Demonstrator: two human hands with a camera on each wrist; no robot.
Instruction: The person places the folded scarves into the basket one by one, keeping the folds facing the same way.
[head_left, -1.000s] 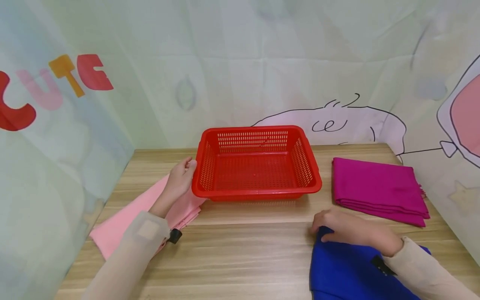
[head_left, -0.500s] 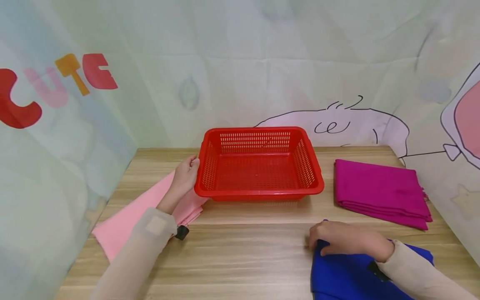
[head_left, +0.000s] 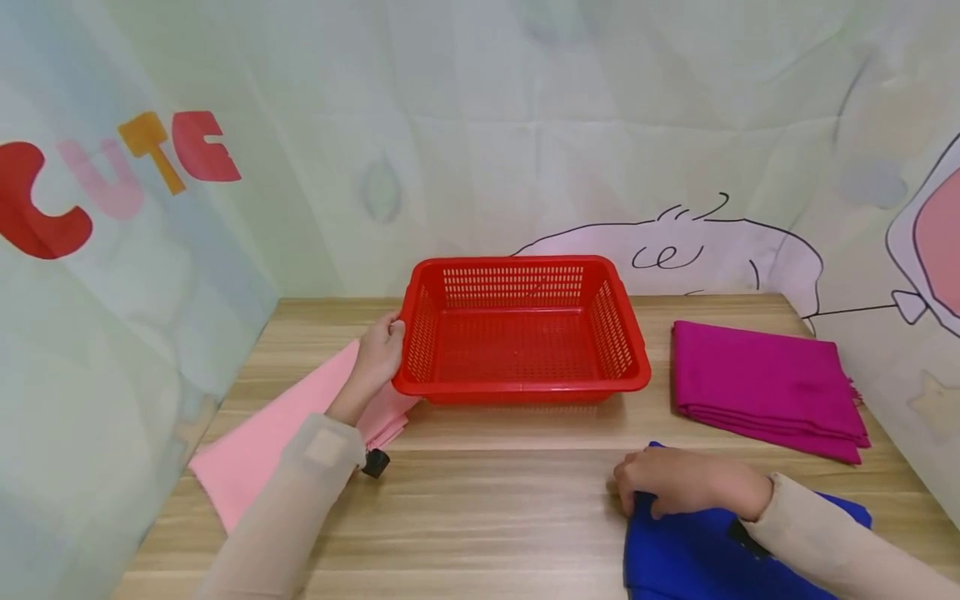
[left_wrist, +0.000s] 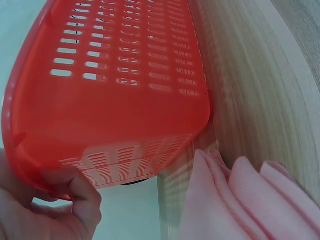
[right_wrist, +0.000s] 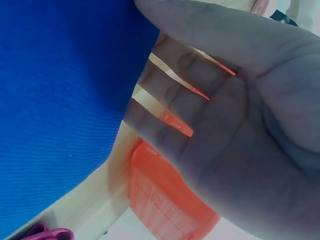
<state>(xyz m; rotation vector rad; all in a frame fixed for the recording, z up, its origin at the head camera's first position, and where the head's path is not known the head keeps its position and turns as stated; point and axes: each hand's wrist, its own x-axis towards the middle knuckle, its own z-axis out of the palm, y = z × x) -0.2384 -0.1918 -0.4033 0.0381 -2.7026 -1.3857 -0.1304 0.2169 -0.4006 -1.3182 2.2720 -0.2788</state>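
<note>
A red plastic basket (head_left: 517, 388) with slotted walls stands at the middle back of the table. My left hand (head_left: 378, 354) grips its left rim; in the left wrist view the fingers (left_wrist: 80, 197) curl round the rim. Near the front right, my right hand (head_left: 682, 482) holds the left edge of a folded blue cloth (head_left: 697, 546). Close up, the right wrist view has the thumb (right_wrist: 200, 22) on the near face of the blue cloth (right_wrist: 65, 100), while the other fingertips go behind its edge and are hidden.
A folded pink cloth (head_left: 262, 442) lies at the left, partly under the left forearm. At the right back is a folded magenta cloth (head_left: 757, 379). A printed fabric backdrop (head_left: 465, 150) rises behind the wooden tabletop (head_left: 495, 517).
My right hand has shifted slightly toward me and to the left along the blue cloth's edge. The left hand stays at the basket's rim. The head view has swung a little.
</note>
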